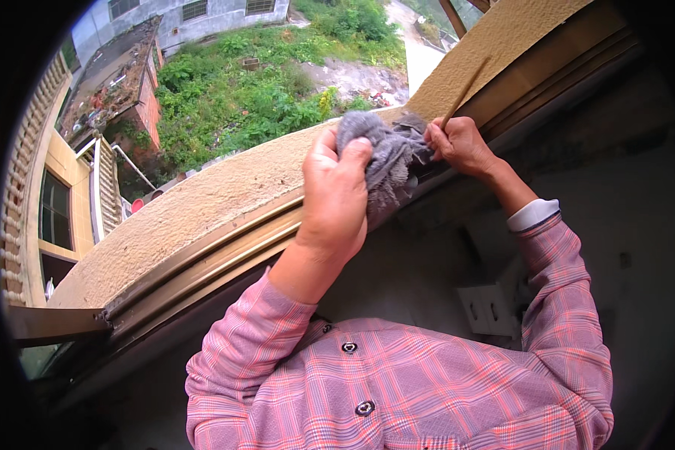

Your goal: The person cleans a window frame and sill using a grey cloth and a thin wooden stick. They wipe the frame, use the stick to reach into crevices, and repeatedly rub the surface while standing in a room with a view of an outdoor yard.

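A crumpled grey cloth (379,149) with a frayed lower edge is bunched in my left hand (337,180), the thumb pressed on its near side. My right hand (458,143) pinches a thin wooden stick (467,90) that slants up and to the right. The stick's lower end meets the cloth's right side, and the folds and fingers hide it there. Both hands are above the window track (247,236), close to the rough yellow sill (230,197).
Beyond the sill, a weedy plot (242,95) lies far below, with a grey building (185,22) behind it. A balustrade (109,183) stands at left. An open window frame (59,323) juts out at lower left. White cabinets (486,309) are in the dim room underneath.
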`<state>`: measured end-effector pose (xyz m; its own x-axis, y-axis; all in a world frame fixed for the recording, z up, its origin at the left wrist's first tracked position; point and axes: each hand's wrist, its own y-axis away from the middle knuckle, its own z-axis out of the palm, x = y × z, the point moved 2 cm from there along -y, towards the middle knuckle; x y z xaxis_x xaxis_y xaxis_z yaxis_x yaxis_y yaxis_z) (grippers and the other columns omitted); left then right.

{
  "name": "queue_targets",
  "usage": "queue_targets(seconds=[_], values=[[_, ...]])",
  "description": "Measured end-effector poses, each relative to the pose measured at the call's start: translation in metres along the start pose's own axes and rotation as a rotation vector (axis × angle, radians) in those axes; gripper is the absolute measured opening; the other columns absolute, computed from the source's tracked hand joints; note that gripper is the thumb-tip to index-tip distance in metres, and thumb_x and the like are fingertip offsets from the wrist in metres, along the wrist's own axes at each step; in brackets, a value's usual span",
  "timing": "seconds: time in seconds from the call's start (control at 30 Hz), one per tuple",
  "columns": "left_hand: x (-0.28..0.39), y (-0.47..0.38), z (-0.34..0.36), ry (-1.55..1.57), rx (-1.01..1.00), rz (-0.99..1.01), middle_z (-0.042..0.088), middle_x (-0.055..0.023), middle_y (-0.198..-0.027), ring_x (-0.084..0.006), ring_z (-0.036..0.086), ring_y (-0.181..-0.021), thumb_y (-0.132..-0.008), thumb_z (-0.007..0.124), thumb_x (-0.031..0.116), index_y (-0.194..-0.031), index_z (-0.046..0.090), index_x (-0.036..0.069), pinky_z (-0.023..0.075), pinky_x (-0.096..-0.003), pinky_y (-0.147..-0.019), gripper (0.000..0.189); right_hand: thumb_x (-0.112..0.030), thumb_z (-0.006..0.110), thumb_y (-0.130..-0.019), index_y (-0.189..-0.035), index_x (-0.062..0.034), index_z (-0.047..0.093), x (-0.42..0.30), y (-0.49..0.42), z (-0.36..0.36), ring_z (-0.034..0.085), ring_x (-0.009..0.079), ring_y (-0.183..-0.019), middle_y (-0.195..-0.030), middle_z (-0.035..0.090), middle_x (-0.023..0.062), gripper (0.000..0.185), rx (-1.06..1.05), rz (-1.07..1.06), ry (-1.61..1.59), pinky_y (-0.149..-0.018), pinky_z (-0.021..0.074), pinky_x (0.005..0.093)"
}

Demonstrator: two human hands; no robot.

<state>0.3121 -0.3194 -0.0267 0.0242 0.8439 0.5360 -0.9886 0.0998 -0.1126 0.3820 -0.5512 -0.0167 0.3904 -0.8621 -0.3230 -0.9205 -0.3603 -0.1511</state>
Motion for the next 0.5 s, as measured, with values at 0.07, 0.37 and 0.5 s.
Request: queue_targets(seconds=[0.07,0.37,0.5], values=[[0.015,0.007,0.0,-0.012,-0.036,0.034,0.061,-0.0065,-0.091,-0.0107,0.059,-0.08,-0.089,0.051,0.002,-0.101,0.052,-0.002,0.0504,-0.0268,-0.074,0.013,-0.019,0.048,-0.096,-0.075,0.0029,0.06,-0.011,0.001,0.005,0.064,0.0208,-0.058,-0.065,0.062,0.0115,0.032,-0.084,0.085,-0.376,-0.055,0.0528,0.0308],[0.051,0.068,0.001,-0.906,-0.355,0.606,0.047,-0.0222,-0.087,-0.0421,0.05,-0.082,-0.072,0.056,0.001,-0.095,0.048,-0.002,0.0427,-0.0414,-0.073,0.024,-0.009,0.049,-0.09,-0.117,0.0012,0.057,-0.11,0.001,0.069,0.064,0.0237,-0.093,-0.106,0.065,0.0136,0.03,-0.223,-0.462,-0.829,-0.084,0.0532,0.0342],[0.051,0.098,-0.016,-1.048,-0.528,0.493,0.05,-0.0203,-0.104,-0.0405,0.052,-0.095,-0.067,0.061,-0.004,-0.1,0.048,-0.003,0.046,-0.0399,-0.082,0.036,0.001,0.049,-0.087,-0.125,-0.002,0.052,-0.167,-0.007,0.116,0.059,0.0227,-0.107,-0.121,0.059,0.0111,0.037,-0.655,0.212,-1.617,-0.095,0.0501,0.0342]])
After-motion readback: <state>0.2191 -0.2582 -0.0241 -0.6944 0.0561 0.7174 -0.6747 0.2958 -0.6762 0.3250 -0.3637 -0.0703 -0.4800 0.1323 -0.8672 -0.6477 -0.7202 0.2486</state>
